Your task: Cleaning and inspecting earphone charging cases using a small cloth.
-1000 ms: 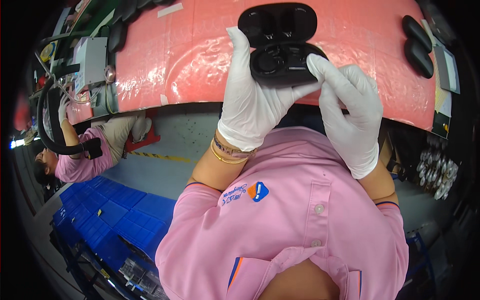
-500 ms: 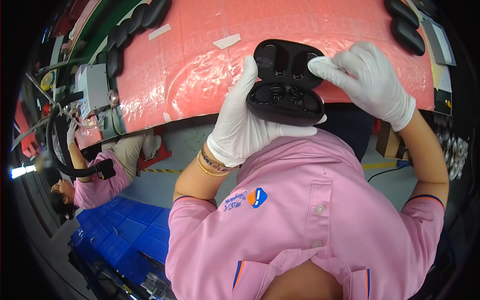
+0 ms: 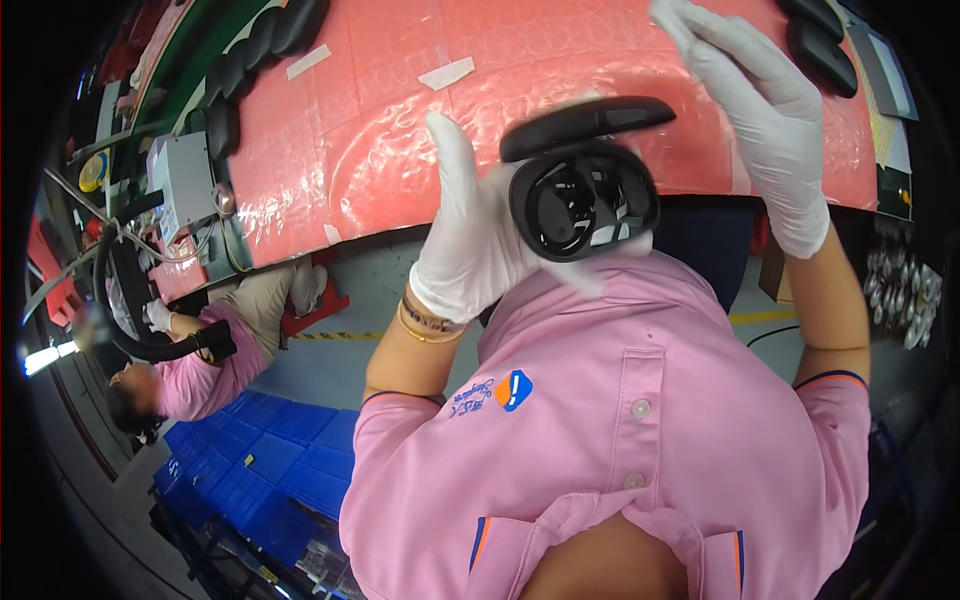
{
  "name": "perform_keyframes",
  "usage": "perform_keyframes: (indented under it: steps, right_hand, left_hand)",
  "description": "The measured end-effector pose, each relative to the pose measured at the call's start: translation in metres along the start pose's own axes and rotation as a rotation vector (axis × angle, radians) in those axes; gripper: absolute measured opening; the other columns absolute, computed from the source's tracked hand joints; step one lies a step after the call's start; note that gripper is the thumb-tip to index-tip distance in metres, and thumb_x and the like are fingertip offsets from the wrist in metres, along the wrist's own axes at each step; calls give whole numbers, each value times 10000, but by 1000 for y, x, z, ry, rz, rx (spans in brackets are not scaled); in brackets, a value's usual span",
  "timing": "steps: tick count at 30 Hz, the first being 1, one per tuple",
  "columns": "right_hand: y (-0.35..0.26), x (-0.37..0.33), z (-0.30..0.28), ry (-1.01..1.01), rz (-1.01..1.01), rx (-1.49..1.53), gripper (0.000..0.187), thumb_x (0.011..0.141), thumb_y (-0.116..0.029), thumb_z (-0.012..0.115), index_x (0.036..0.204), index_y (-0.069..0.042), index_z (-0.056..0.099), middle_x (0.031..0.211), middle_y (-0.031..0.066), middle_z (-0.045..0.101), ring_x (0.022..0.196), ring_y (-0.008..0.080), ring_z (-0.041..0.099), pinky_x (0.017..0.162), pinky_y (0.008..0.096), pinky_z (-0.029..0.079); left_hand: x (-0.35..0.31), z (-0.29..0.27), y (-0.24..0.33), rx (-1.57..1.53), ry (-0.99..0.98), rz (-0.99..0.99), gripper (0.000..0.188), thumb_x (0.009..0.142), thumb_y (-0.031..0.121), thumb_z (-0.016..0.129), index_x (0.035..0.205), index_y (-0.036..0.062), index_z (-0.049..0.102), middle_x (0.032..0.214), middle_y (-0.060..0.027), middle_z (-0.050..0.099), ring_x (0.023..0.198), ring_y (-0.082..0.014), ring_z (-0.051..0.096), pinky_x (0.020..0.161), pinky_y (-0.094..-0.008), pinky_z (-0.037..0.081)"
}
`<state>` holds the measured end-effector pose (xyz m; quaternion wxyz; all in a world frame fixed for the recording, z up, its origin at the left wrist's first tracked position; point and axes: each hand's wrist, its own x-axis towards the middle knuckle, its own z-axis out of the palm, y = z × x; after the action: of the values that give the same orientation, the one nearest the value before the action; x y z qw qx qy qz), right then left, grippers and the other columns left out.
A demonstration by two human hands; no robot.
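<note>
My left hand (image 3: 468,235), in a white glove, holds a black earbud charging case (image 3: 520,215) above my lap at the table's near edge. Its fingers pass beneath the case, while the thumb points up beside it. The hinged lid (image 3: 590,122) stands raised on the far side. Glossy black hollows and bright reflections show inside the lower half. My right hand (image 3: 765,110), also gloved in white, is over the table to the right, apart from the case. Its fingertips come together near the top edge; whether something small and white is between them is unclear.
Red plastic sheeting with tape strips covers the table (image 3: 390,150). Several black cases (image 3: 260,40) line its far left, and others (image 3: 822,55) its right edge. A grey box (image 3: 185,180) with cables stands left. A co-worker (image 3: 215,360) sits beyond, near blue panels (image 3: 260,450).
My right hand has moved from the lid, up and away over the table. The case has turned in my left hand, so the lid now appears nearly edge-on and the lower half's inside faces up.
</note>
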<state>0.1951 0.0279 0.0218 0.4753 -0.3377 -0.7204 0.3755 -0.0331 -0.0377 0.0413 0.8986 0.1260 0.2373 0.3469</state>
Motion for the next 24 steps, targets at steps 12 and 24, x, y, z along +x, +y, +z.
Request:
perform_keyframes:
  steps: [12, 24]
  right_hand:
    - [-5, -13, 56, 12, -59, -444, 481, 756, 93, 530, 1215, -20, 615, 766, 132, 540, 705, 272, 540, 655, 379, 433]
    - [-7, -28, 55, 1, -130, -434, 521, 730, 107, 555, 1226, -39, 619, 814, 94, 548, 713, 246, 539, 655, 369, 439]
  left_hand:
    - [38, -19, -9, -35, 293, 422, 450, 1035, 384, 336, 1369, 103, 445, 1157, -89, 609, 985, -181, 631, 757, -324, 555]
    - [34, -21, -18, 31, 354, 462, 412, 1035, 276, 322, 1320, 20, 471, 1202, -128, 598, 1107, -231, 595, 972, -356, 480]
